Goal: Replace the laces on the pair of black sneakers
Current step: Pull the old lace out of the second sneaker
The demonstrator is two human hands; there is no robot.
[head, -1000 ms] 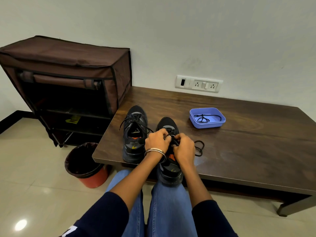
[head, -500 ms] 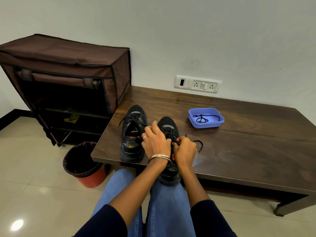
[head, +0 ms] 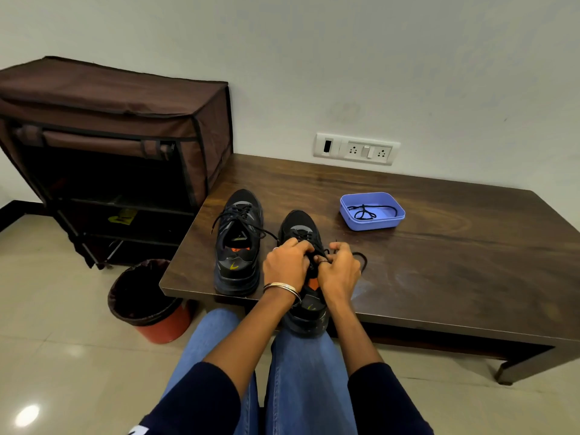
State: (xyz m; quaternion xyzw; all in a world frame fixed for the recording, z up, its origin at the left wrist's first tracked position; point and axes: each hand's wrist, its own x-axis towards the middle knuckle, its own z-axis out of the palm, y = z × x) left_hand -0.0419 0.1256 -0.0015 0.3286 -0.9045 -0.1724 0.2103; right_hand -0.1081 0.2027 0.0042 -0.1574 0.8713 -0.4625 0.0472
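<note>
Both hands, left (head: 287,265) and right (head: 339,271), fingers pinching lace on center-frame sneaker (head: 301,227); mid-lacing; next, probably pull it through.

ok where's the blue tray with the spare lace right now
In the head view the blue tray sits on the wooden table, right of the two sneakers and just below the wall socket panel.
</note>
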